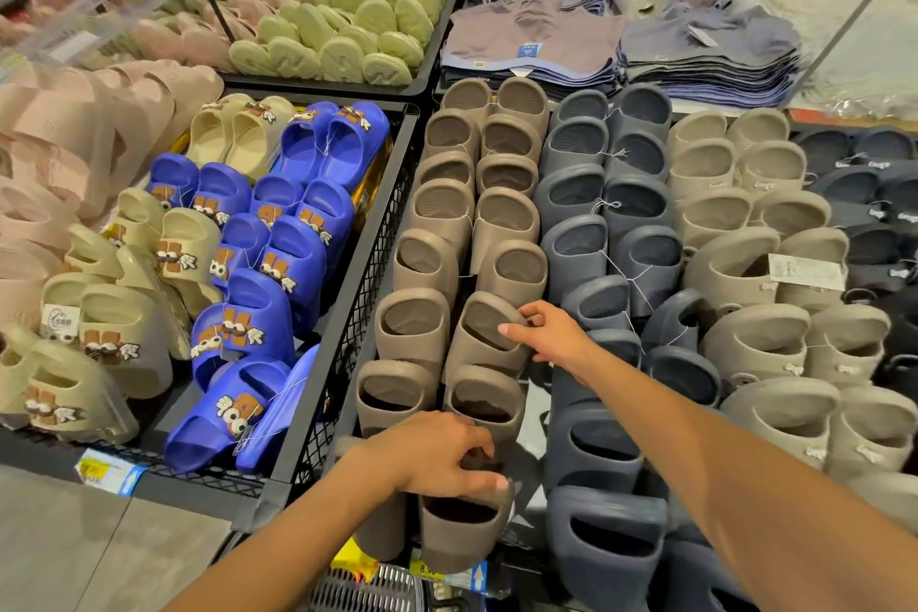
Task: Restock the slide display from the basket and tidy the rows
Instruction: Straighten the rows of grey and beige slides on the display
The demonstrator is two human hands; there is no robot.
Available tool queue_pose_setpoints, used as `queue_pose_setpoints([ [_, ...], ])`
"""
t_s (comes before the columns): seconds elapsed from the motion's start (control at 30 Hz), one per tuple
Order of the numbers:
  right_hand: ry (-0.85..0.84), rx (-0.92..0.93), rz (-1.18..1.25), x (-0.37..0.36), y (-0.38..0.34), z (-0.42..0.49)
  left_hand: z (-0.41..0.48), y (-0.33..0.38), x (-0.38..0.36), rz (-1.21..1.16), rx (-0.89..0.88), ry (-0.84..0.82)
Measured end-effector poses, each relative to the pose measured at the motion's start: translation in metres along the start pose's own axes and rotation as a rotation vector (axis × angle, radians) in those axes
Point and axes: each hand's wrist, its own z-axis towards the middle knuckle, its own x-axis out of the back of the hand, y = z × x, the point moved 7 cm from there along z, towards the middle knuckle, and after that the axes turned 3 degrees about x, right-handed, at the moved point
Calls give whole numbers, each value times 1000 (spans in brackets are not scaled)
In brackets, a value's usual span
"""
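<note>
Two rows of brown slides (449, 214) stand on end in a black wire display bin (347, 328). My left hand (437, 457) grips the top of the nearest brown slide pair (462, 532) at the front edge of the bin. My right hand (546, 333) reaches further in and holds the strap edge of a brown slide (484, 343) in the right brown row, thumb inside its opening. Beside them run rows of dark grey slides (606, 224). A slice of the basket (367, 586) shows at the bottom edge.
Beige slides (745, 273) and black slides (874, 194) fill the right. A neighbouring bin holds blue cartoon slides (278, 273) and cream ones (124, 313). Green slides (367, 15), pink slides (59, 139) and folded clothes (596, 50) lie behind. Price tags (447, 571) hang on the front rail.
</note>
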Motion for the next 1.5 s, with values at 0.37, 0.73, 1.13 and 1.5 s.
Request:
queue_pose_setpoints([
  [0.37,379,403,-720,67,-76,43,35,-97,157,-282,162,743],
  [0.73,218,377,-912,42,-91,89,102,-161,184,-164,199,546],
  [1.13,218,342,-935,26,-95,94,103,-159,176,-242,273,626],
  [1.5,250,305,-939,19,-91,86,105,-156,173,-225,321,588],
])
